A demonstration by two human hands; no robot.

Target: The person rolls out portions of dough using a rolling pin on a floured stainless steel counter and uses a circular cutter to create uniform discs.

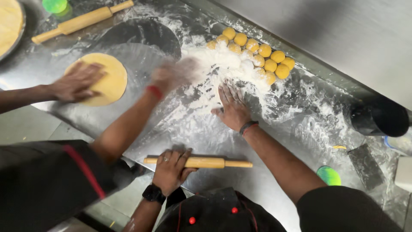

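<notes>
Rolling pin point(201, 162): wooden, lying on the bench near the person, its long axis running left to right, handles pointing to either side.
Left hand point(171, 169): closed over the left part of the rolling pin, fingers curled across the top; a dark watch sits on the wrist.
Right hand point(231, 109): open and flat, palm down on the floured surface, fingers spread and pointing to the far side; it grips nothing.
Key relation: the rolling pin lies near of the right hand and apart from it, so the left hand is the one on it; the flour and dough lie far of the right hand.
Flour pile point(223, 64): loose white heap just beyond the right fingertips.
Dough balls point(262, 56): a cluster of yellow balls at the far edge of the flour, touching it.
Bench point(274, 172): steel, dusted white.
Co-worker's hands: one point(77, 81) pressing a flat dough disc point(112, 81) at the left, the other point(176, 73) blurred over the flour.
Second rolling pin point(81, 21): far left, lying slanted.
</notes>
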